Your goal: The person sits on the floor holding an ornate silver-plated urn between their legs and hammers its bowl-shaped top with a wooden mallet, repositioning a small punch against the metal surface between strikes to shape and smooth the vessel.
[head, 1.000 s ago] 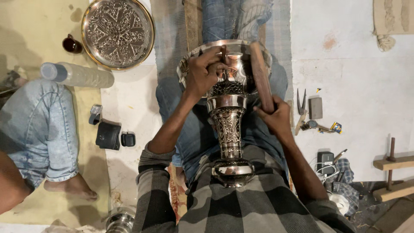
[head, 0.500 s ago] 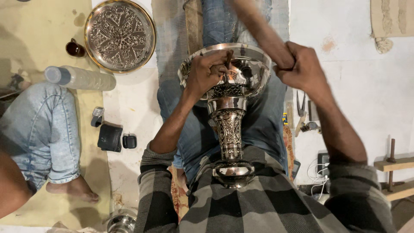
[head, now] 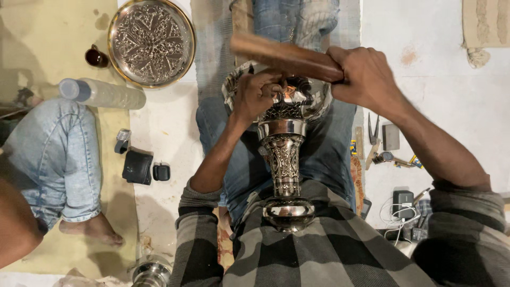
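Head view: your right hand [head: 366,79] is closed tight around a round brown wooden mallet handle [head: 284,57], which lies nearly level across the upper middle of the frame, just above the vase's mouth. Your left hand [head: 257,94] is curled at the rim of the one silver metal vase [head: 284,154], fingers closed as if pinching something small against the bowl; what they pinch is hidden. The vase lies along your lap in the centre of the frame, its bulbous polished foot pressed to your checked shirt, its stem chased with fine pattern, its flared bowl pierced with latticework. One round engraved metal tray [head: 151,42] lies at upper left, with one small dark cup [head: 96,56] and one clear plastic bottle [head: 103,93] just beside it. Another person's jeans-clad leg [head: 58,154] fills the left edge.
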